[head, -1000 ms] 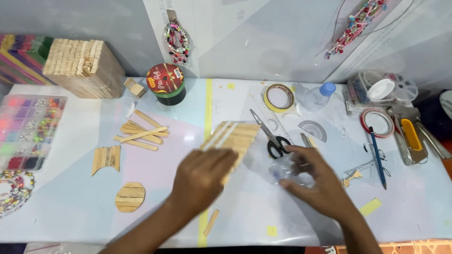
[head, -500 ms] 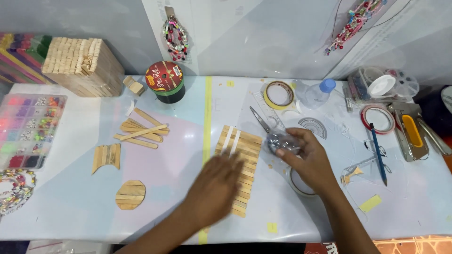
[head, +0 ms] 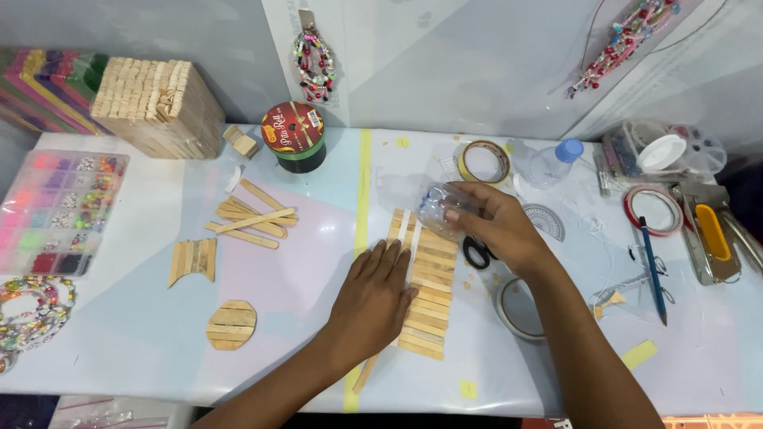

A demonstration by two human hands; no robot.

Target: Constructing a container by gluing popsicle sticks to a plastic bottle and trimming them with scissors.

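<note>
Maybe clear bottle [head: 433, 208], R hand [head: 497, 230].

The stick panel [head: 424, 290] is pale raw wood, matt and lightly grained, like the loose sticks [head: 248, 220] and the stacked block [head: 155, 107]. The table cover [head: 119, 342] is smooth and glossy. The clear bottle [head: 433, 208] is shiny plastic; the scissor handles [head: 477, 253] are black plastic.

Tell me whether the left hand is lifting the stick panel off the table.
No, the left hand lies flat on the stick panel, which rests on the table.
</note>
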